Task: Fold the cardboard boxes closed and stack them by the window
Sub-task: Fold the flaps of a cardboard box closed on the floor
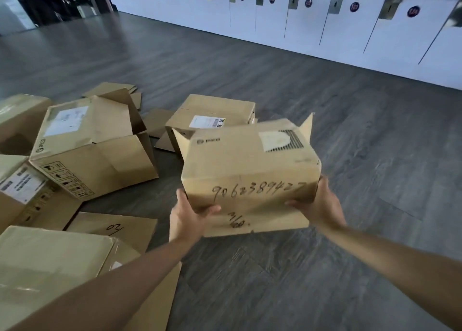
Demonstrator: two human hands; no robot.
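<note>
I hold a brown cardboard box up above the floor, tipped so a side with a handwritten number faces me. My left hand grips its lower left corner, thumb on the near flap. My right hand grips the lower right edge. Two small flaps stick up at the box's far corners. A white label sits on its upper face.
Several more cardboard boxes lie on the grey wood floor: a closed one behind the held box, an open one on its side, others at the left edge. White numbered lockers line the back wall. Bare floor lies to the right.
</note>
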